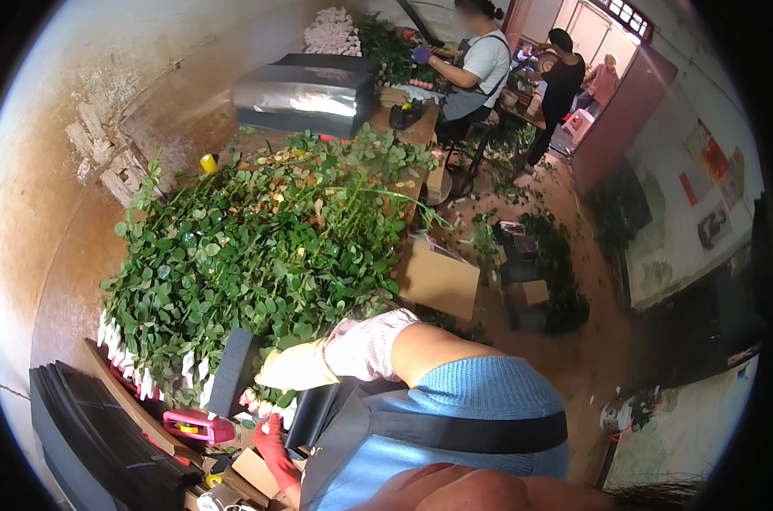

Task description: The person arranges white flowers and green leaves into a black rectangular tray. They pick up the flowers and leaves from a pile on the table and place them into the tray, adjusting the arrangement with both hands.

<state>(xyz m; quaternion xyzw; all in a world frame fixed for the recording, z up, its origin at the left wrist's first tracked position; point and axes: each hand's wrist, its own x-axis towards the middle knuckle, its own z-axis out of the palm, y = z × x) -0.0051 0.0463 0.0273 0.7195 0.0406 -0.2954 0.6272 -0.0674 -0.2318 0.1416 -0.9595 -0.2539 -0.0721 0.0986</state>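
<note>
Pale pink roses (256,404) lie close in front of me, between a ribbed dark grey sheet (233,370) and a black sheet (313,409). My right hand (290,368), in a pale yellow glove with a striped pink sleeve, reaches over the leaves just above the blooms. Its fingers point down and are partly hidden. Wearing a red glove, my left hand (272,441) touches the roses from below. A small whitish bit shows at its fingertips; its grip is unclear. A large heap of leafy rose stems (252,255) covers the table, with white-wrapped heads (145,383) along the near edge.
A pink tape dispenser (199,427) stands beside a stack of black sheets (99,434). A yellow tape roll (209,163) is by the wall. Silvery-black packs (303,96) lie behind the stems. A cardboard box (438,274) stands beside the table. Two people (488,61) (562,76) work farther back.
</note>
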